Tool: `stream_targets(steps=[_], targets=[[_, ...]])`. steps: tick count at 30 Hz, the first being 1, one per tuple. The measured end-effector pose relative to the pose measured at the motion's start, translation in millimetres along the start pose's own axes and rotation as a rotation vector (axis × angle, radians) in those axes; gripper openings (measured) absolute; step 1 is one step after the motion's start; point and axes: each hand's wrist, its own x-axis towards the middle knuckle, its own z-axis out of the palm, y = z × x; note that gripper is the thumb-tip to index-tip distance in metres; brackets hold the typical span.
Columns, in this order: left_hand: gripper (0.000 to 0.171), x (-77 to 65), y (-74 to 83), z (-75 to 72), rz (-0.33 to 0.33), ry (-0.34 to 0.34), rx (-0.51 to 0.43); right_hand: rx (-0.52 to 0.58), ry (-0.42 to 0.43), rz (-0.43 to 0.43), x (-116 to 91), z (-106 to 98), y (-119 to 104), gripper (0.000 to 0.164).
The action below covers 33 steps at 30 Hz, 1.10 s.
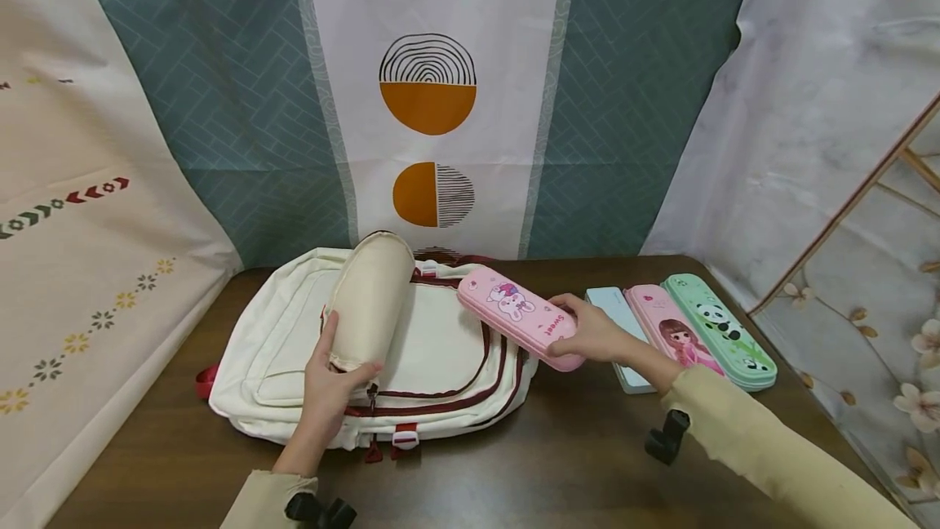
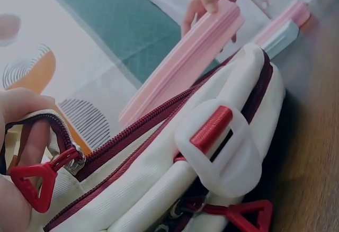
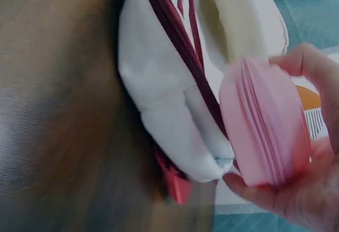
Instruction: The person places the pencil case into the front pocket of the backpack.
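My right hand is clamped round one end of the pink case, whose free end reaches leftward from that grip over the edge of the white backpack. My left hand pinches the flap, which curls up beyond my fingers. Held by one end, the case could twist and tip; if my left grip slackens, the flap could drop, or the red zipper pull beside it could snag.
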Motion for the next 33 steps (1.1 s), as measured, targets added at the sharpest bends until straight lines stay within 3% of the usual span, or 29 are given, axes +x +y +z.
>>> stream_targets(steps=[6, 9, 12, 25, 33], targets=[[0.099, -2.3, 3.5, 2.7, 0.085, -0.007, -0.082, -0.024, -0.195, -0.136, 15, 3, -15, 0.071], [0.100, -3.9, 5.4, 4.7, 0.160, -0.031, -0.111, -0.037, -0.289, -0.154, 20, 6, -24, 0.070], [0.100, -4.5, 7.0, 5.6, 0.194, -0.044, -0.128, -0.046, -0.345, -0.163, 25, 11, -32, 0.070], [0.099, -4.0, 10.4, 4.1, 0.198, -0.047, -0.161, 0.073, -0.465, -0.187, 56, 34, -42, 0.066], [0.097, -6.6, 9.8, 4.6, 0.167, -0.044, -0.160, 0.120, -0.501, -0.221, 69, 58, -47, 0.066]])
